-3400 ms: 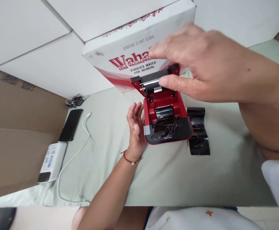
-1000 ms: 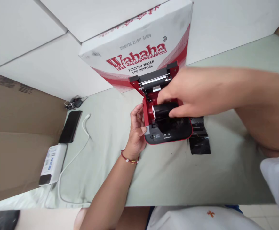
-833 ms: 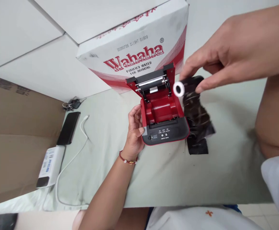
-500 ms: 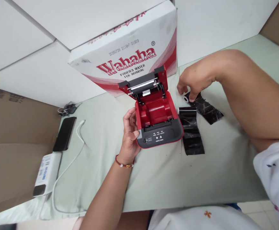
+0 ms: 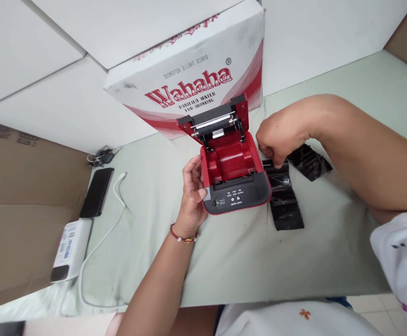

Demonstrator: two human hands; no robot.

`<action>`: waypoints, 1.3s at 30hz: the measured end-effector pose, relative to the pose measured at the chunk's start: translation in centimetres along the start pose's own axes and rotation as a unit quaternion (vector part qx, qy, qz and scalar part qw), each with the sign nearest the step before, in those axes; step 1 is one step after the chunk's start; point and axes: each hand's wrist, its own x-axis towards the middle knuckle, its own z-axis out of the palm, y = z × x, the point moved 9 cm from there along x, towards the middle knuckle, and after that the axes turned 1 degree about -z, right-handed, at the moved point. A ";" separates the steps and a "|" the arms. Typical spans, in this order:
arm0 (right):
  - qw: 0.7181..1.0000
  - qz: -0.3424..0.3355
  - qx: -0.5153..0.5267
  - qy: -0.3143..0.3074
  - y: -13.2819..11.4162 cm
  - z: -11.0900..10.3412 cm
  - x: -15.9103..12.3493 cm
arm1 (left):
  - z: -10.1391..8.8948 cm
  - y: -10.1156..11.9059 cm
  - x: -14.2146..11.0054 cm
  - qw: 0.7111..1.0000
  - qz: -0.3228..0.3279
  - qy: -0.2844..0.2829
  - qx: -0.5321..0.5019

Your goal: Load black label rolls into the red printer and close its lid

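A small red printer (image 5: 233,161) with a dark front panel stands on the pale green table (image 5: 245,261), its lid tipped up and its paper bay bare. My left hand (image 5: 192,193) grips the printer's left side, thumb on the front corner. My right hand (image 5: 281,134) is curled knuckles-up just right of the printer, its fingertips pinched on the rolled end of a black film roll (image 5: 283,200) whose tail lies unrolled toward me. A second black film strip (image 5: 310,161) lies farther right, partly under my forearm.
A white and red Wahaha carton (image 5: 189,79) stands right behind the printer. To the left lie keys (image 5: 100,156), a black phone (image 5: 96,192), a white cable (image 5: 117,200) and a white power bank (image 5: 71,245). Brown cardboard (image 5: 17,205) borders the left side.
My right hand lifted a black roll out of the printer's bay, set it on the table to the right, then came back to the roll beside the printer. My left hand stayed put.
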 end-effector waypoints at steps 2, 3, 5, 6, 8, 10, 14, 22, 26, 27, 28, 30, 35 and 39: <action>0.996 0.016 -0.078 -0.035 -0.3 0.7 -0.3 | -0.1 0.0 0.0 1.000 0.001 -0.002 0.003; 0.992 0.022 -0.109 -0.053 -0.6 1.0 -0.5 | -0.1 0.0 0.0 1.000 0.003 -0.003 0.005; 0.991 0.036 -0.115 -0.052 -0.9 1.1 -0.6 | -0.1 0.1 0.0 1.000 0.005 -0.003 0.009; 0.992 0.036 -0.111 -0.052 -1.1 1.1 -0.6 | -0.1 0.2 0.0 1.000 0.005 -0.002 0.011; 0.993 0.027 -0.099 -0.053 -1.2 1.1 -0.6 | -0.2 0.2 0.0 1.000 0.005 0.000 0.012; 0.995 0.010 -0.091 -0.045 -0.9 0.9 -0.4 | -0.3 0.2 0.0 1.000 0.007 0.004 0.010; 0.995 -0.021 -0.094 -0.026 0.5 0.3 0.5 | -0.2 0.1 0.1 1.000 0.010 -0.001 0.004; 0.996 -0.051 -0.074 -0.029 1.0 0.7 2.2 | -0.2 0.3 -0.1 1.000 0.009 0.005 0.008; 0.995 -0.046 -0.088 -0.020 0.6 0.6 2.2 | -0.1 0.4 0.0 1.000 0.007 0.004 0.015; 0.995 -0.044 -0.089 -0.021 0.4 0.6 2.3 | -0.1 0.4 0.0 1.000 0.007 0.003 0.014; 0.995 -0.044 -0.091 -0.023 0.3 0.7 2.3 | -0.1 0.4 0.0 1.000 0.006 0.003 0.012; 0.994 -0.044 -0.094 -0.027 0.3 0.6 2.1 | -0.1 0.4 0.0 1.000 0.007 0.003 0.010; 0.991 -0.094 0.053 -0.079 1.5 -0.5 -2.1 | 0.0 0.4 -0.1 1.000 0.004 0.006 0.000; 0.962 -0.217 0.156 -0.064 1.1 -2.7 -6.7 | 0.1 0.4 -0.1 1.000 0.003 0.004 -0.005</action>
